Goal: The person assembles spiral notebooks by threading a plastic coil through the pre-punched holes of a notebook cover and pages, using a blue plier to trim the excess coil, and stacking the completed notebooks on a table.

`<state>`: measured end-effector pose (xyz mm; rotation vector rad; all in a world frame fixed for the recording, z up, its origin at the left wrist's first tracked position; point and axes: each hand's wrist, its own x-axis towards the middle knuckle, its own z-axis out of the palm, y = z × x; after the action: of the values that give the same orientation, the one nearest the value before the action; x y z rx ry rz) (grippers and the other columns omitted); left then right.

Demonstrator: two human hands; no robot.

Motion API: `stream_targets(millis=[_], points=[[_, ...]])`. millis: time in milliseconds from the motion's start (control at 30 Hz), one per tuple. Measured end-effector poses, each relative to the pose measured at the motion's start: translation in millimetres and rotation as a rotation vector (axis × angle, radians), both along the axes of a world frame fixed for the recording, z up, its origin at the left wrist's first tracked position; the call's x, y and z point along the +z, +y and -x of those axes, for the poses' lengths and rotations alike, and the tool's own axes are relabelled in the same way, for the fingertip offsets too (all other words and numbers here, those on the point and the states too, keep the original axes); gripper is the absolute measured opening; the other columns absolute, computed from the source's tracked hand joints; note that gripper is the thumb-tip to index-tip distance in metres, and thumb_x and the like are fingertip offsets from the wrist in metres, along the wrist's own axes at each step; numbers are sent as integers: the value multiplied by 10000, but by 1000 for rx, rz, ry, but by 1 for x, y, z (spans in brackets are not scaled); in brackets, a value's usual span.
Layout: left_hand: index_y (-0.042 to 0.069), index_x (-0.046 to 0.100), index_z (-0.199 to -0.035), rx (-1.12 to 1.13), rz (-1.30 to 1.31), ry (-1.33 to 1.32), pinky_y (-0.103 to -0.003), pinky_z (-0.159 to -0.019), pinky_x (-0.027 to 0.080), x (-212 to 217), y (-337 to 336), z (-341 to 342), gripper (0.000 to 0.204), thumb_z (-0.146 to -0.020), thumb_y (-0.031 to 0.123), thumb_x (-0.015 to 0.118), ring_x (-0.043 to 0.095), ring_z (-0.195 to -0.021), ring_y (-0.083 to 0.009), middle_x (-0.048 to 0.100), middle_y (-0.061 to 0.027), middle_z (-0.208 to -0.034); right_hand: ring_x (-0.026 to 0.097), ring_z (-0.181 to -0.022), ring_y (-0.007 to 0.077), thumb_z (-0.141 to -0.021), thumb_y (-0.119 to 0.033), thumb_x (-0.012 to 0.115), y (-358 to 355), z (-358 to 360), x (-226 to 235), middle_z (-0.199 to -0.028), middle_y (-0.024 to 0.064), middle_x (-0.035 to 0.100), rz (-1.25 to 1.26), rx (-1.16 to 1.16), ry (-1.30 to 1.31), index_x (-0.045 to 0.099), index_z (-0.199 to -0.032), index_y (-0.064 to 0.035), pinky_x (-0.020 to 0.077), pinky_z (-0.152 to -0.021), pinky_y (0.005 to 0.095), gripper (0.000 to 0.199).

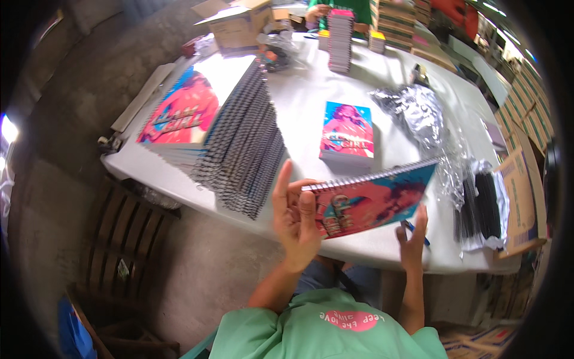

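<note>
My left hand grips the near-left corner of a spiral-bound notebook with a red and blue picture cover, held tilted above the white table. My right hand supports its lower right edge and has a blue pen between its fingers. Just behind the notebook lies a small stack of matching notebooks. To the left, a long slanted stack of spiral-bound notebooks leans across the table, one cover facing up.
Crumpled clear plastic wrap and a bundle of black binding coils lie at the right beside an open cardboard box. More stacks and boxes stand at the far end, where another person's hand rests. A wooden chair stands at the lower left.
</note>
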<state>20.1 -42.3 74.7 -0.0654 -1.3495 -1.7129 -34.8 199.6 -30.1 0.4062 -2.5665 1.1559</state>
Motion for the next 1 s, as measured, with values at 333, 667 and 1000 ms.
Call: stream_targets(millis=[333, 667, 1000], points=[[-28, 495, -1169, 626, 584, 232, -279, -823, 450, 127, -77, -38, 336, -871, 109, 573, 560, -932, -163, 590, -146, -1021, 431, -1168, 201, -667, -162, 805, -127, 74, 213, -1245, 127, 464, 821, 559, 282, 392, -1287, -8, 388, -970, 345, 761], [1, 506, -1204, 740, 1143, 450, -318, -794, 451, 284, -162, -20, 454, -800, 164, 635, 593, -913, -183, 632, -125, -1017, 483, -1104, 171, -796, -222, 669, -205, 44, 408, -1275, 149, 459, 122, 1498, 327, 276, -1384, -95, 399, -938, 320, 719], [5, 536, -1194, 328, 78, -219, -357, -983, 278, 114, -242, -20, 622, -903, 542, 420, 492, -1098, -177, 587, -94, -1122, 589, -950, 223, -705, -264, 668, -339, 164, 261, -929, 185, 578, -121, 710, -40, 548, -1039, 17, 479, -798, 363, 453]])
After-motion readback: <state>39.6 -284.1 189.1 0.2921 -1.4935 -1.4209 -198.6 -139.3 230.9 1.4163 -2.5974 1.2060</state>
